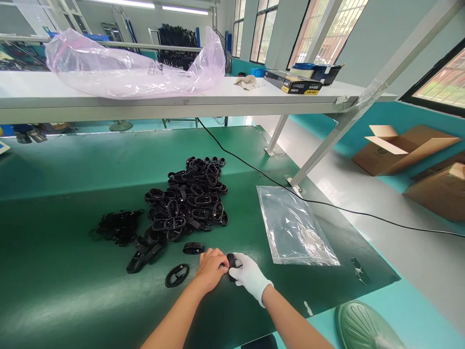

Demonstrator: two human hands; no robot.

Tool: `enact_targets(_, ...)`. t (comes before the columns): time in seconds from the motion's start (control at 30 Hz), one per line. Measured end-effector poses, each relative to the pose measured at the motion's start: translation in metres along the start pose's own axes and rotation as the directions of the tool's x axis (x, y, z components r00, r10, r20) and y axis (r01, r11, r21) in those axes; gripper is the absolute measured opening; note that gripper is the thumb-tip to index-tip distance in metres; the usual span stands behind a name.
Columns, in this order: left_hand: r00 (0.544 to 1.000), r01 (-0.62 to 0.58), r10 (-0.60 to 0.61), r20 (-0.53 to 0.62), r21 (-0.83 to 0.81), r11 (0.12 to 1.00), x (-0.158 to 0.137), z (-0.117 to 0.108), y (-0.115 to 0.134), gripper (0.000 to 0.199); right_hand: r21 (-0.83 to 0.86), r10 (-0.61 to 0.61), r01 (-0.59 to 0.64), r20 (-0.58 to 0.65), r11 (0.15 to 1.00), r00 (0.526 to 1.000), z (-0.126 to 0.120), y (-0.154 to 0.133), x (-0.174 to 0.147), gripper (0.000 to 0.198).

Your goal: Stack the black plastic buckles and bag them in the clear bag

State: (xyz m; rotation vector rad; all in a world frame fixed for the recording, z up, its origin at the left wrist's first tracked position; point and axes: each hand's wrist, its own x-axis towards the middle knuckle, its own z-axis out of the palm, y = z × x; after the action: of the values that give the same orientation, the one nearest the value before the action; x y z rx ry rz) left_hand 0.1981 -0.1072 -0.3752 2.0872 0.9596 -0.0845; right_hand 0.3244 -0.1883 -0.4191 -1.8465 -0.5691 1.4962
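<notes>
Between my two hands is a coiled black cable [231,261], standing on edge near the front of the green table. My bare left hand [212,267] pinches it from the left side. On the right, my white-gloved right hand [250,276] grips the same coil, covering part of it. To the left of my hands lie two single coils, a bundled cable [193,248] and a looped cable [177,275]. Beyond them spreads a big pile of coiled black cables [192,198]. A smaller heap of thin black pieces [118,227] sits left of that pile.
A clear plastic bag [296,225] lies flat at right on the green table [72,291]. One long black cord [254,167] crosses behind it. Above runs a white shelf [145,109] bearing a pink plastic bag [138,72] and boxes [292,82]. Cardboard boxes [403,148] stand on the floor.
</notes>
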Motion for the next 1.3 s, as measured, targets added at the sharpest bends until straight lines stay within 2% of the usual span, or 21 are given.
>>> enact_targets(0.3,1.000,0.018,-0.019,0.008,0.047,0.999,0.004,-0.003,0.003,0.009,-0.042,0.001,-0.002,-0.015,0.999,1.000,0.001,-0.002,0.000,0.058)
enact_targets(0.4,0.997,0.057,-0.054,-0.061,0.045,0.997,-0.002,-0.009,0.001,0.014,-0.050,0.009,-0.010,-0.015,0.999,1.000,0.001,-0.003,-0.001,0.058)
enact_targets(0.47,0.986,0.114,-0.104,-0.130,0.072,0.991,-0.008,-0.014,-0.001,0.021,-0.053,0.014,-0.014,-0.011,0.999,1.000,0.000,-0.004,-0.001,0.058)
enact_targets(0.53,0.980,0.161,-0.136,-0.148,0.172,0.972,-0.013,-0.015,-0.002,0.036,-0.056,0.015,-0.015,-0.008,0.998,1.000,0.000,-0.005,-0.002,0.057)
enact_targets(0.63,0.985,0.173,-0.163,-0.058,0.347,0.922,-0.016,-0.011,0.001,0.071,-0.066,0.015,-0.015,-0.008,0.998,1.000,0.001,-0.007,-0.003,0.056)
enact_targets(0.7,0.984,0.172,-0.176,-0.023,0.364,0.915,-0.016,-0.006,0.003,0.076,-0.075,0.010,-0.011,-0.007,0.997,1.000,0.001,-0.007,-0.003,0.057)
enact_targets(0.77,0.982,0.187,-0.185,-0.031,0.259,0.948,-0.018,0.001,0.003,0.074,-0.085,0.001,-0.001,-0.004,0.996,1.000,0.001,-0.007,-0.003,0.057)
enact_targets(0.83,0.979,0.201,-0.199,-0.037,0.067,0.977,-0.021,0.008,0.001,0.074,-0.099,-0.010,0.010,-0.002,0.995,1.000,0.001,-0.007,-0.003,0.056)
enact_targets(0.9,0.978,0.202,-0.206,-0.032,-0.113,0.973,-0.024,0.015,-0.003,0.075,-0.116,-0.023,0.023,0.002,0.993,1.000,0.000,-0.007,-0.004,0.056)
enact_targets(0.97,0.979,0.185,-0.198,-0.041,-0.211,0.960,-0.025,0.021,-0.007,0.075,-0.134,-0.041,0.042,0.014,0.990,0.999,-0.002,-0.007,-0.005,0.055)
enact_targets(1.07,0.980,0.174,-0.193,-0.048,-0.262,0.949,-0.024,0.026,-0.013,0.076,-0.160,-0.068,0.073,0.033,0.984,0.997,-0.004,-0.007,-0.007,0.052)
enact_targets(1.3,0.982,0.166,-0.184,-0.046,-0.260,0.951,-0.021,0.026,-0.016,0.078,-0.191,-0.084,0.096,0.071,0.977,0.994,-0.005,-0.008,-0.007,0.045)
